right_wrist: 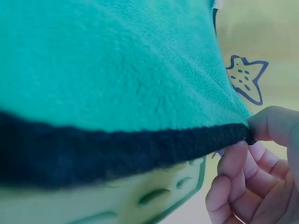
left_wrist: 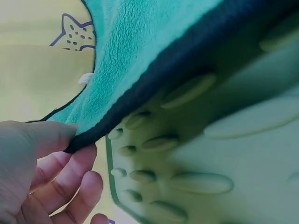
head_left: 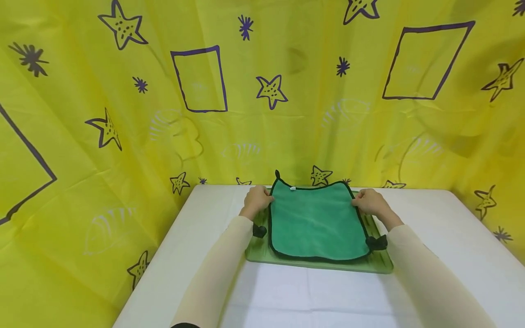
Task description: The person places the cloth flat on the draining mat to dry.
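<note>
surface: a white flat surface (head_left: 430,237), wide and plain, with a faint fold line across the near part.
backdrop: a big yellow plastic sheet (head_left: 287,127) hangs behind and at both sides of the surface.
drawings: purple stars (head_left: 271,91) with dots, purple square outlines (head_left: 200,79) and small purple spiky marks (head_left: 342,66) are on the sheet.
creases: the sheet is wrinkled.
</note>
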Demonstrator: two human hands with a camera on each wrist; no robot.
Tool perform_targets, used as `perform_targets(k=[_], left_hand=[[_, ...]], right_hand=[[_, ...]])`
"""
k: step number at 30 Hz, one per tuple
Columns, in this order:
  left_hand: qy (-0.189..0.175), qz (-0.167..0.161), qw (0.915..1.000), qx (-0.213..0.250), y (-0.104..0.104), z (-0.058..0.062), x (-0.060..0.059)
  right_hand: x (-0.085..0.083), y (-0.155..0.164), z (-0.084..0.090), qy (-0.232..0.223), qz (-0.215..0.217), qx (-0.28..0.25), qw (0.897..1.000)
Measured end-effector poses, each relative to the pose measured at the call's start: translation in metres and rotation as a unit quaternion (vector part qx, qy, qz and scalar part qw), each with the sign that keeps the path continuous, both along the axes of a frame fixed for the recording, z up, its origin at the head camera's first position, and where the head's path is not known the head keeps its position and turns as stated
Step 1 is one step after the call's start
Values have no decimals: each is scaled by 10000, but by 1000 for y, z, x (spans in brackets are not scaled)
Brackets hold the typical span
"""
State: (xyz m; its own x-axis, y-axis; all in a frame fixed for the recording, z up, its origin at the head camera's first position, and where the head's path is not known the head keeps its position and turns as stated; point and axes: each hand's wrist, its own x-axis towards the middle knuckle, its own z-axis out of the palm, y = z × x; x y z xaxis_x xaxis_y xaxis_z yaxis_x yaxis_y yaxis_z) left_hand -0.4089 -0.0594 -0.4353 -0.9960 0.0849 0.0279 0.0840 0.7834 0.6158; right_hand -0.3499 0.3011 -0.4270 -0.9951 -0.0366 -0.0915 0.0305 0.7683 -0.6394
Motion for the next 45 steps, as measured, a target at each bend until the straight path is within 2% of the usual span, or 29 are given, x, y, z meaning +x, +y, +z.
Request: perform_targets(k=[4,9,12,18,21,25,28,31,33,35,38,40,45], left_hand=[[-14,16,10000,-28,1,-4,2],[-364,-136,9989,-255,0,-17,7],[-456,-236,9984,-244,-1,-20,12],[-233,-426,9982,-356,-3,-18,17],[-141,-291,9981,-522,-3,-18,15],[-173,-81,9987,-475,-4,-19,14],[-265,-162,9985,-454,-6,-20,18],[-253,-399,9977,-484,-11,-19,26],[-224,-724,9961,-457,-17,-18,32],[-149,-1236,9912,-442,-24,-17,37],[-169,-2066,9777,-336,-35,-20,43],[-181,-2444,9692,-246,-40,-22,48],[-171,-2766,9608,2,-44,-24,60]], right_hand=[[2,0,-5,-79,32,-49,10000],[4,0,-16,-607,323,-326,9971],[6,0,-20,-829,445,-456,9945],[10,-1,-22,-744,308,-383,9960],[10,-2,-23,-609,209,-417,9971],[12,-5,-24,-558,146,-466,9972],[18,-5,-24,-708,178,-307,9969],[27,-3,-23,-816,306,-188,9960],[33,-2,-22,-832,377,-243,9955],[38,0,-21,-826,434,-420,9948],[47,2,-19,-816,623,-716,9921],[53,4,-18,-864,1024,-941,9865],[60,7,-13,-1046,2162,-956,9660]])
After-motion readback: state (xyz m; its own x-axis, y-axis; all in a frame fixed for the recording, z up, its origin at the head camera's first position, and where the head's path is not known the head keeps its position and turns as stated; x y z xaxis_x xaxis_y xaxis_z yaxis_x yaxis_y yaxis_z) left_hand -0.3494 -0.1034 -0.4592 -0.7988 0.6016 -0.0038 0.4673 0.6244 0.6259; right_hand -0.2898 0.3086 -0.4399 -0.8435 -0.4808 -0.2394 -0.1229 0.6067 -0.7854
